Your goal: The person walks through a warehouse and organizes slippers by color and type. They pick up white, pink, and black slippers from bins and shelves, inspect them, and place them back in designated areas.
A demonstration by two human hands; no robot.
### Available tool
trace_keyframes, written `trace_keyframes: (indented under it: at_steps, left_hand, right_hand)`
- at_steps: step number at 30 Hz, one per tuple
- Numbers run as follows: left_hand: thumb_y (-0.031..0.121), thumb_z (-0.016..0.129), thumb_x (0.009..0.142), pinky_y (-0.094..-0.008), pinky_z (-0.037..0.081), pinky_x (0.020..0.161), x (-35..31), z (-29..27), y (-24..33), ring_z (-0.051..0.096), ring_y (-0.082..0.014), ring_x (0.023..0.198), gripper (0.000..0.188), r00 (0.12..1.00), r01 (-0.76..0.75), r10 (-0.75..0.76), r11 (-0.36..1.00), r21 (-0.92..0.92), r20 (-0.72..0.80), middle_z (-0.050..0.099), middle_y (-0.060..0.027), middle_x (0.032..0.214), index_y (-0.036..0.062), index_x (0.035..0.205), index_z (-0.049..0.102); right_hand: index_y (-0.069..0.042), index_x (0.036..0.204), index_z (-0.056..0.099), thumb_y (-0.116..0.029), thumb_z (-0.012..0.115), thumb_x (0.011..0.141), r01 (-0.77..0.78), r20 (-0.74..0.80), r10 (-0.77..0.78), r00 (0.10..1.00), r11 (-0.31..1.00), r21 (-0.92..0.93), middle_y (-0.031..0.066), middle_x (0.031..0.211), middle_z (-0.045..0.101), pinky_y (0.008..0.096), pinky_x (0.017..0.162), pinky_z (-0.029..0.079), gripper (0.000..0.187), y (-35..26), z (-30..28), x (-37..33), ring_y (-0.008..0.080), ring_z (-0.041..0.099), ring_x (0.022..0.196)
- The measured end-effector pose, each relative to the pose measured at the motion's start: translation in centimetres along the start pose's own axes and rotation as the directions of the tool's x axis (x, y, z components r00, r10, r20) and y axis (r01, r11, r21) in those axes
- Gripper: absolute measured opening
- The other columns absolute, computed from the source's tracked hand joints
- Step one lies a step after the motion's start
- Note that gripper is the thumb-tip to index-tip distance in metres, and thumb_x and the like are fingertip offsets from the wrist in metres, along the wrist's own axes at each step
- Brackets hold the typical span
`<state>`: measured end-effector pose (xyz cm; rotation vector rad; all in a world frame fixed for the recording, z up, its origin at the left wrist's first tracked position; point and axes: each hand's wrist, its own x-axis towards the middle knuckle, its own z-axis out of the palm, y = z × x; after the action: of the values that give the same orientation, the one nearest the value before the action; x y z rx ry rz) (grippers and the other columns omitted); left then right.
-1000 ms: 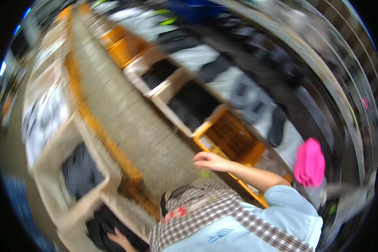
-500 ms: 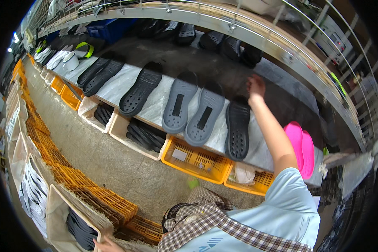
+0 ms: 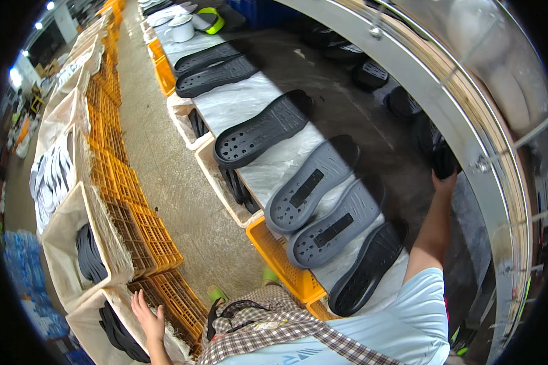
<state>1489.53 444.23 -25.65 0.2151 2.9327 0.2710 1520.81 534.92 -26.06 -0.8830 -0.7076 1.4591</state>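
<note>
My right hand [image 3: 444, 181] reaches under the rail at the far right. It grips the near end of a black shoe [image 3: 442, 160], which hides part of the fingers. My left hand [image 3: 148, 319] is held with fingers spread beside a cloth-lined crate [image 3: 91, 322] of black strap-like pieces [image 3: 117, 328]; it holds nothing. Along the bench lie a black sole [image 3: 369, 267] nearest me, a grey sole [image 3: 341, 226] and another grey sole [image 3: 313, 184], both with dark strips. Beyond them is a large black sole [image 3: 262, 131], then a pair of black soles [image 3: 216, 74].
Several black shoes [image 3: 369, 74] line the shadowed back of the bench [image 3: 347, 103] below a curved metal rail [image 3: 469, 131]. A white mug [image 3: 180, 29] stands farther off. Yellow crates [image 3: 286, 261] sit under the bench; stacked orange crates [image 3: 152, 234] run along the aisle floor [image 3: 182, 207].
My right hand has moved from above the bench to a black shoe at the back. My left hand has risen into fuller view, fingers spread. The view has turned; the pink soles are almost hidden.
</note>
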Motion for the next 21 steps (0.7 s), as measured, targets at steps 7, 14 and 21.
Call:
trace_keyframes:
  at_steps: [7, 14, 21]
  left_hand:
    - [0.009, 0.071, 0.074, -0.0438, 0.023, 0.111, 2.6, 0.9, 0.0, 0.024, -0.0372, 0.134, 0.081, 0.995, 0.013, 0.002, 0.989, -0.147, 0.099, 0.032, -0.0202, 0.141, 0.0051, 0.141, 0.025]
    - [0.014, 0.070, 0.076, -0.0441, 0.027, 0.109, 8.2, 0.6, 1.5, 0.028, -0.0389, 0.130, 0.075, 0.933, -0.286, 0.330, 0.923, -0.258, 0.144, 0.033, -0.0223, 0.139, 0.0036, 0.138, 0.030]
    - [0.021, 0.070, 0.078, -0.0453, 0.031, 0.107, 11.9, -2.9, 6.5, 0.032, -0.0396, 0.130, 0.072, 0.682, -0.645, 0.729, 0.638, -0.420, 0.061, 0.032, -0.0216, 0.141, 0.0041, 0.137, 0.033]
  right_hand:
    - [-0.007, 0.132, 0.044, -0.022, 0.056, 0.092, -0.016, -0.257, 0.053, 0.965, 0.990, 0.143, 0.0143, 0.140, 0.032, 0.0438, 0.093, 0.048, 0.045, -3.0, -2.8, -2.4, 0.0285, 0.036, 0.126]
    - [-0.002, 0.125, 0.048, -0.024, 0.054, 0.092, -0.239, -0.247, 0.314, 0.917, 0.926, 0.292, 0.0147, 0.130, 0.045, 0.0450, 0.087, 0.052, 0.040, -9.2, -0.2, -16.5, 0.0303, 0.053, 0.109]
    - [0.003, 0.106, 0.057, -0.012, 0.061, 0.084, -0.523, 0.170, 0.496, 0.852, 0.824, 0.218, 0.0172, 0.107, 0.061, 0.0476, 0.087, 0.051, 0.027, -9.6, 8.6, -42.5, 0.0323, 0.058, 0.100]
